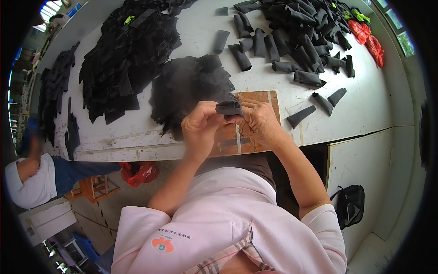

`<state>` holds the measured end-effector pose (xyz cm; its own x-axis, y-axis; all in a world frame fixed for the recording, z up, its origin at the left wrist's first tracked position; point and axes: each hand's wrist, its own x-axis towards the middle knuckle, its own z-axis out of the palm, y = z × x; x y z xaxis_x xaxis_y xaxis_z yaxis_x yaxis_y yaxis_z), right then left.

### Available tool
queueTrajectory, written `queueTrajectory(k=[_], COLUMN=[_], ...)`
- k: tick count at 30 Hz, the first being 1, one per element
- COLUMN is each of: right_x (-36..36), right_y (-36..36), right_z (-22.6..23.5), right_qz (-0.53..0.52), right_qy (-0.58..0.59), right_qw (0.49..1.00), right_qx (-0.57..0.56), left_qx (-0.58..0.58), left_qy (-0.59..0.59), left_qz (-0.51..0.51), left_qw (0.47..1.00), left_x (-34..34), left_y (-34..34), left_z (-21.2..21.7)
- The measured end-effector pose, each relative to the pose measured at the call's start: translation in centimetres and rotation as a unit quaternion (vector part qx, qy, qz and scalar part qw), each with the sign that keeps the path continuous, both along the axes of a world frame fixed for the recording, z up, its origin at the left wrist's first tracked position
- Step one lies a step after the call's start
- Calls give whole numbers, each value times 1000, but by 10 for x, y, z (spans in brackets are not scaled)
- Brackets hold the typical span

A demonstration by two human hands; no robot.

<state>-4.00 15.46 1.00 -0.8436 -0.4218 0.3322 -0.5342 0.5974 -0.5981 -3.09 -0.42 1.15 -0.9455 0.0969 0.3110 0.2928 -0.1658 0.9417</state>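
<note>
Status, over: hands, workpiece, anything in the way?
Left fingers and right fingers on black piece. Piece curled, held over brown board. Black heap crowds left side.

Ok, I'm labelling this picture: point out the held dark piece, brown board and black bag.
Held dark piece (229, 108): head view, middle.
Brown board (227, 133): head view, bare lower part.
Black bag (354, 198): head view, upper front.

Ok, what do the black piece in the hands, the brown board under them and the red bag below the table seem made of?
Black piece: probably fabric, matte, as it curls softly. Brown board: perhaps wood or cardboard; the worn, dull surface leaves it open. Red bag: likely thin plastic, glossy, given its crinkles and highlights.
</note>
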Motion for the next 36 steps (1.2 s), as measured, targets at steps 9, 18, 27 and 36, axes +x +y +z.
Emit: queueTrajectory(k=[9, 18, 27, 36], right_x=[6, 5, 9, 14], right_y=[2, 0, -6, -2], right_z=[-2, 6, -14, -13], right_qz=[5, -1, -15, -42], right_qy=[-30, -42, -30, 5], right_qw=[992, 996, 994, 999], right_qx=[-126, -81, -106, 25], left_qx=[-168, -46, -194, -81], left_qy=[152, 25, 36, 71], left_qz=[21, -97, -103, -80], left_qw=[974, 994, 975, 991], left_x=[-5, -9, -21, -12], left_y=[-1, 11, 9, 10], left_z=[13, 37, 37, 37])
